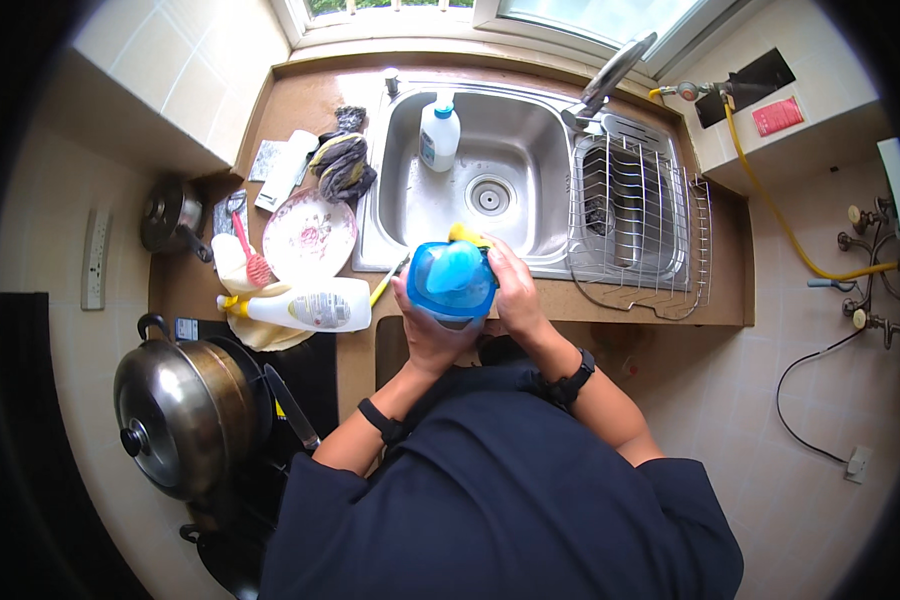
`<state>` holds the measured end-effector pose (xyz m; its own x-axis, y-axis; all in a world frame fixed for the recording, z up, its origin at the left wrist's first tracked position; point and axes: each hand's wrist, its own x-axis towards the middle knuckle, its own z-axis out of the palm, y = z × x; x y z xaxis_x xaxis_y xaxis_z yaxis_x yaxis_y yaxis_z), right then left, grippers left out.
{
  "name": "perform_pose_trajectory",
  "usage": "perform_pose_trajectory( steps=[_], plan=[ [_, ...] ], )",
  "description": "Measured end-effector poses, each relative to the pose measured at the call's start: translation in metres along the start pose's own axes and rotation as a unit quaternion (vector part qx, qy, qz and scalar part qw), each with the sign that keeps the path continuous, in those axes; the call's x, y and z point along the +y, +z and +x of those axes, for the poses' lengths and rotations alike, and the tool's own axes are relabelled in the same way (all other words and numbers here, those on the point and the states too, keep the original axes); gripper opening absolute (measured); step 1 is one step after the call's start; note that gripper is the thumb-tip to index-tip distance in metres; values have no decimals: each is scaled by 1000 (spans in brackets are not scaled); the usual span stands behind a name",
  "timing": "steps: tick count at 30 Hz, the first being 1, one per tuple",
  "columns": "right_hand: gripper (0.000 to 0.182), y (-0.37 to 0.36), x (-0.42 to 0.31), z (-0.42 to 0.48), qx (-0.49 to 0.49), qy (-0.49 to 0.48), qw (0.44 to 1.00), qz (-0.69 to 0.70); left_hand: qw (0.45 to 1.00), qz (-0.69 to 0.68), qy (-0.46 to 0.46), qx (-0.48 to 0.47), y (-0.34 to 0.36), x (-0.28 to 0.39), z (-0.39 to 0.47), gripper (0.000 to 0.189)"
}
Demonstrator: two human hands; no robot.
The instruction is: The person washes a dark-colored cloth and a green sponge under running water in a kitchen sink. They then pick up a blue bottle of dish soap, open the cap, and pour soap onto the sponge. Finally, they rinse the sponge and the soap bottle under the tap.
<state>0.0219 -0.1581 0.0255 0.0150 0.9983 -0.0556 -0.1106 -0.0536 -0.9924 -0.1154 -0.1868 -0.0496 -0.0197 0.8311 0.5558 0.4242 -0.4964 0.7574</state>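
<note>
In front of my body, over the sink's near edge, my left hand [436, 339] grips a blue plastic container [454, 281] from the left and below. A lighter blue patch shows in the middle of its top. My right hand [517, 291] is at the container's right side, its fingers curled around what looks like a yellow sponge [466, 235], partly hidden. Just left of the container, a thin yellow-green handle [385, 286] lies across the counter edge. The steel sink basin [412, 217] opens beyond both hands, with a white bottle with a blue cap [440, 135] standing in it.
A white spray bottle [307, 304] lies on a cream cloth left of me, near a floral plate [310, 234], a red brush [253, 259] and dark gloves [343, 165]. A wire rack [634, 217] covers the small right basin. Lower left are a large lidded pot [187, 412] and a knife [292, 405].
</note>
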Motion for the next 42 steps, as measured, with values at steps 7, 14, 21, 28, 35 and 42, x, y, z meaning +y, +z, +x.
perform_pose_trajectory(
  steps=[7, 14, 21, 28, 35, 42],
  plan=[
    [47, -17, -28, -7, 12, -245, 902, -355, 985, -9, -137, -101, -2, 15, 43, 119],
    [85, -75, -72, 50, -187, -166, 935, -252, 955, 26, -171, -241, -4, 47, 96, 118],
    [113, -106, -76, 44, -164, -238, 924, -251, 972, 52, -120, -198, 22, 49, 114, 111],
    [104, -123, -52, 73, -199, -179, 953, -144, 959, 105, -122, -234, 32, 60, 124, 114],
    [89, -127, -78, 95, -229, -47, 968, -86, 941, 101, -127, -296, 37, 83, 138, 117],
    [96, -70, -57, 64, 99, -179, 946, -252, 970, 164, -96, -152, 46, 48, 132, 115]
  ],
)
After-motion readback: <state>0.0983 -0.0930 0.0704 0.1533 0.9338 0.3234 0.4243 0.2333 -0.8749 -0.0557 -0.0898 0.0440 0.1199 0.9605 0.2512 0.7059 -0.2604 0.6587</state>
